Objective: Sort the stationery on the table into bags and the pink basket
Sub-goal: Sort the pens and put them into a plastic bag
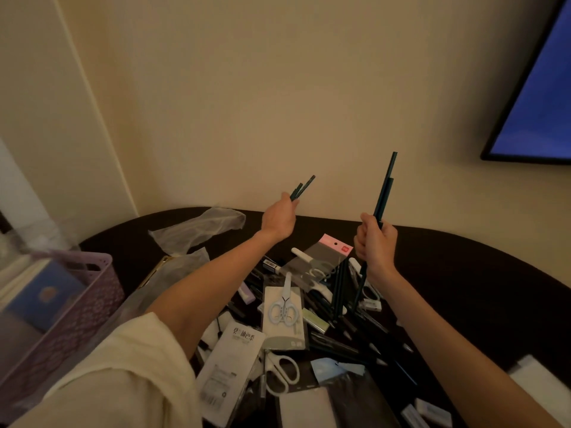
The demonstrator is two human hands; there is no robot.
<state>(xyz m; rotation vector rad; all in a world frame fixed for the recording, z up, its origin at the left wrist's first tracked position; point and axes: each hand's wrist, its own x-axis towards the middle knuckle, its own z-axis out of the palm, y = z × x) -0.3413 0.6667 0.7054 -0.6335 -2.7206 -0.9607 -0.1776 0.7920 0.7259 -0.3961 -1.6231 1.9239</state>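
Observation:
My left hand (279, 219) is raised over the far side of the dark table (457, 273) and grips a few dark green pencils (302, 188) that point up and to the right. My right hand (377, 240) holds a longer bundle of dark green pencils (384, 193) nearly upright, their lower ends sticking out below the fist. Beneath both arms lies a heap of stationery: packaged white scissors (282, 307), loose white scissors (282, 373), more dark pencils (338, 290), erasers and packets. The pink basket (77, 307) stands at the left with books in it. Clear plastic bags (200, 228) lie at the table's back left.
A wall rises right behind the table. A screen (537, 97) with a blue picture hangs at the upper right. White erasers (423, 410) and a white sheet (537, 384) lie near the table's right front edge.

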